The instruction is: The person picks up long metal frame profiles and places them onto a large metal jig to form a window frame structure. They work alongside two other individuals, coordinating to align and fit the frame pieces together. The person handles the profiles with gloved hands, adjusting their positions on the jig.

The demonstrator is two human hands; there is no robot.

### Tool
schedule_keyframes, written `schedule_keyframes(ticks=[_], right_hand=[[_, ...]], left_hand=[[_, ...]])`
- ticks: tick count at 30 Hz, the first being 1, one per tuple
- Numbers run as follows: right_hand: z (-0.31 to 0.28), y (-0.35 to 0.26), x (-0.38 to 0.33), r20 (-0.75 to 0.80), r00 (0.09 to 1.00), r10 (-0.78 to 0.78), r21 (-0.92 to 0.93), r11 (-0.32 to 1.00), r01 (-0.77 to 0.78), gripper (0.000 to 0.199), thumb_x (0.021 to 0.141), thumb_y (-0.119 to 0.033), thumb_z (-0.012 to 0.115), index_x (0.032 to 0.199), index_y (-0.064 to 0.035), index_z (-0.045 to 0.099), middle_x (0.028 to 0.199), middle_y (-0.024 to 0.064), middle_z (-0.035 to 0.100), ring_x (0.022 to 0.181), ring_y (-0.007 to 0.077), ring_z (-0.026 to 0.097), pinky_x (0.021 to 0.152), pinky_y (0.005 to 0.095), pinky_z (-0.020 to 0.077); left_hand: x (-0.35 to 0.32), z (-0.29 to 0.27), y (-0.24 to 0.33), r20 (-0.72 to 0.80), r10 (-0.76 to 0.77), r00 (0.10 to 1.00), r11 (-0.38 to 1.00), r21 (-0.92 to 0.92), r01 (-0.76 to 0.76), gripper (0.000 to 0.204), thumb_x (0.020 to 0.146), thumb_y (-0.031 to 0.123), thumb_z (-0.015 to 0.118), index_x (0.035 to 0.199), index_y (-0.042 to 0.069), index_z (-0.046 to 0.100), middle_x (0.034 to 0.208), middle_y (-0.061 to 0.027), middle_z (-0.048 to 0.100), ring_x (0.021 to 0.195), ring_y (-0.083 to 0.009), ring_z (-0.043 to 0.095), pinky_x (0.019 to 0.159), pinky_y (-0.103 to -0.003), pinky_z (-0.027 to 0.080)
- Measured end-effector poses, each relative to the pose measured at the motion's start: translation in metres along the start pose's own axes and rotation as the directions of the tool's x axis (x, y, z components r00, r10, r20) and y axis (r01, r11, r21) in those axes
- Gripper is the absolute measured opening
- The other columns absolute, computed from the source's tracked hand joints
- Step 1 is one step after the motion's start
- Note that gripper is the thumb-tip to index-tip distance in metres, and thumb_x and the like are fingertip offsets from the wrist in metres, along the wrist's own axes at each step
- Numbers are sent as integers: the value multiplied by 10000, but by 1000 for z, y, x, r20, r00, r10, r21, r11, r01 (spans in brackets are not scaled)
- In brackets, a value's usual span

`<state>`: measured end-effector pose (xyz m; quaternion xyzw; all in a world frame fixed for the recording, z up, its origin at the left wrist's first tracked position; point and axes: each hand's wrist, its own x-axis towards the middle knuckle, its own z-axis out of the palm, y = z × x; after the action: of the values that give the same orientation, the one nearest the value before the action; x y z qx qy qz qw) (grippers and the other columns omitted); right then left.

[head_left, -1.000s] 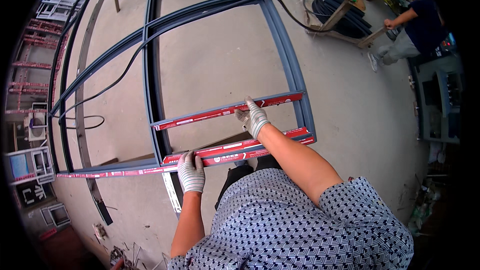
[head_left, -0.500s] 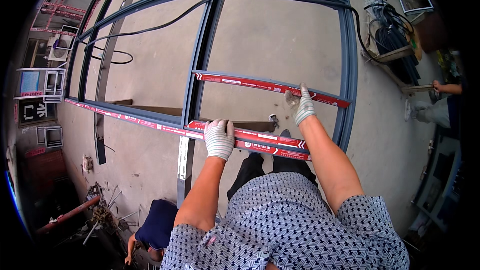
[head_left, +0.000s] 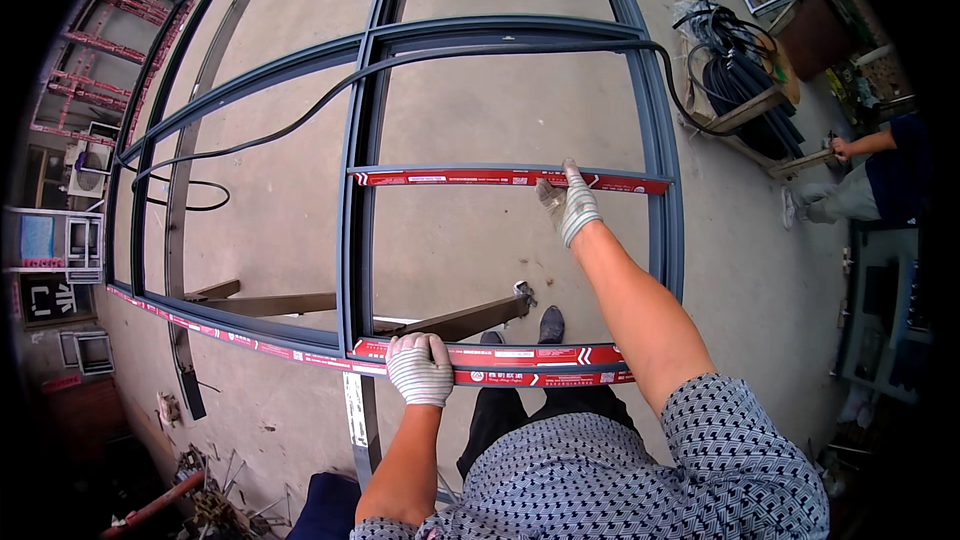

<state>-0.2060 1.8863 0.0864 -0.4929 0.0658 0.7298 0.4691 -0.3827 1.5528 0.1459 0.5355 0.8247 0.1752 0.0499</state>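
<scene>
The left hand (head_left: pixel 420 368) curls over the near rail (head_left: pixel 520 378) at 6 o'clock; the right hand (head_left: pixel 567 204) presses flat, fingers together, on the crossbar (head_left: pixel 470 178) at 12. Leaning harder could tip the frame (head_left: pixel 362 190) off its trestle (head_left: pixel 470 318).

Showing matt dark grey metal on the large window frame (head_left: pixel 365 190), glossy red plastic film on its crossbar (head_left: pixel 460 178). Wearing white knitted cloth gloves on the left hand (head_left: pixel 420 368) and right hand (head_left: pixel 568 202). Lying beneath, rough grey concrete floor (head_left: pixel 500 100).
</scene>
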Motion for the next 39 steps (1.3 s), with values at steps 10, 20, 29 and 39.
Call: schedule_keyframes(ticks=[10,20,29,39], right_hand=[[86,-40,75,64,996,-66,32,997,64,362,928,-280,744,1105,-47,530,878,144,637,688,265,689,638,365,669],[145,-69,143,136,982,-128,17,992,127,400,930,-261,742,1173,-44,511,915,158,622,697,286,686,617,371,669],[177,-91,191,182,975,-127,43,992,121,364,931,-250,740,1164,-49,545,943,149,641,714,313,683,632,420,665],[203,-107,208,256,956,-146,36,989,141,408,883,-289,791,1138,-96,537,935,115,643,766,287,665,645,426,651]], left_hand=[[6,-4,2,-73,54,996,995,-81,-60,85,858,84,572,810,71,641,842,-100,667,831,-326,629,871,-470,466],[10,-3,5,-57,34,998,996,-80,-38,59,842,66,583,862,84,635,882,-90,676,861,-315,647,949,-502,458],[8,1,6,-5,16,1000,998,-61,-16,113,857,62,532,860,57,645,899,-106,667,873,-307,636,963,-512,455],[11,-1,12,65,-36,997,998,-50,40,184,867,108,512,843,22,673,886,-138,670,872,-339,628,967,-508,443]])
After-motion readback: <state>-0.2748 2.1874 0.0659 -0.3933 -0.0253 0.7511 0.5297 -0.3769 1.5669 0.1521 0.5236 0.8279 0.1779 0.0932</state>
